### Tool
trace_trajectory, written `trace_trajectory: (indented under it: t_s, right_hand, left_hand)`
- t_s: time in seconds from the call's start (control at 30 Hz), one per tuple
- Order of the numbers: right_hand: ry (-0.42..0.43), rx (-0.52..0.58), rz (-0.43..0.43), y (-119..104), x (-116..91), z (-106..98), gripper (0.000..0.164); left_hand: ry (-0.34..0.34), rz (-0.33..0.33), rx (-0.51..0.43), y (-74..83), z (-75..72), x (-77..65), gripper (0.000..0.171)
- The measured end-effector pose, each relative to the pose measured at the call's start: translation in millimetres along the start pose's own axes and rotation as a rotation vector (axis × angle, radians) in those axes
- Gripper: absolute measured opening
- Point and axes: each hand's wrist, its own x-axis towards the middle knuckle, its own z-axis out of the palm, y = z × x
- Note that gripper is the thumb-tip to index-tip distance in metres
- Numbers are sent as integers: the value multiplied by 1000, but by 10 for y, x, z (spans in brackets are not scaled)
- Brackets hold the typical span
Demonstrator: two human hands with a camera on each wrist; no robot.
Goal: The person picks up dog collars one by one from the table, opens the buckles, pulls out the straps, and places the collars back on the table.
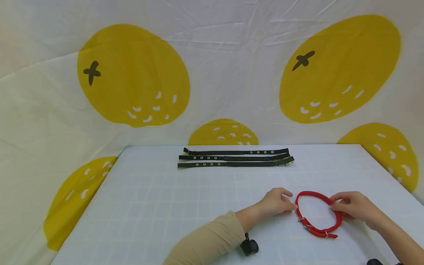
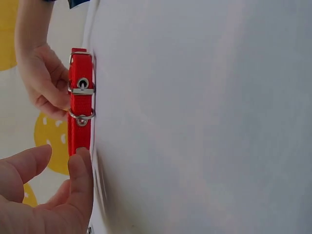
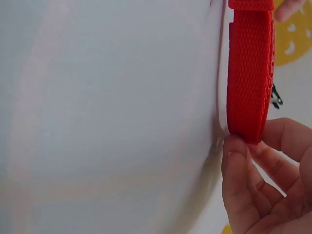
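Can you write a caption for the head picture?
Two hands at a red collar, with three dark straps beyond.

The red woven collar (image 1: pixel 317 231) stands on edge at near right, buckled into a rounded loop; I see its silver buckle (image 2: pixel 83 91) at the loop's near-left side.

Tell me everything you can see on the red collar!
The red collar looks woven and is buckled into a loop. Its silvery buckle has a pin through a metal-rimmed hole; a metal ring sits nearby, and a loose end pokes out. It stands edge-down on or just above the table. The right grip pinches one side; the left grip touches the other.
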Motion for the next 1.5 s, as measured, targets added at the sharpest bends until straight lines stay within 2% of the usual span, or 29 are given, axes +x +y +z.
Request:
trace_trajectory:
  t_s: [0.1,0.43,0.73,0.9,1.33,1.5]
  right_hand:
    - [-5,12,-14,-38,3,4,40]
    - [-6,23,-53,-231,-10,29,37]
    - [-19,34,-102,-370,18,61,37]
    - [-23,34,-141,-469,23,81,36]
    - [-35,9,-270,-889,148,182,30]
    - [-29,-15,-299,-1056,199,263,29]
  left_hand:
    - [8,-23,-29,-15,3,-3,24]
    - [14,-26,-162,-73,-33,16,22]
    - [-6,29,-236,-148,-83,-107,29]
    - [14,15,-257,-175,-128,-147,35]
    - [55,-66,-315,-234,-363,-226,47]
    - [49,-73,-321,-281,-531,-303,51]
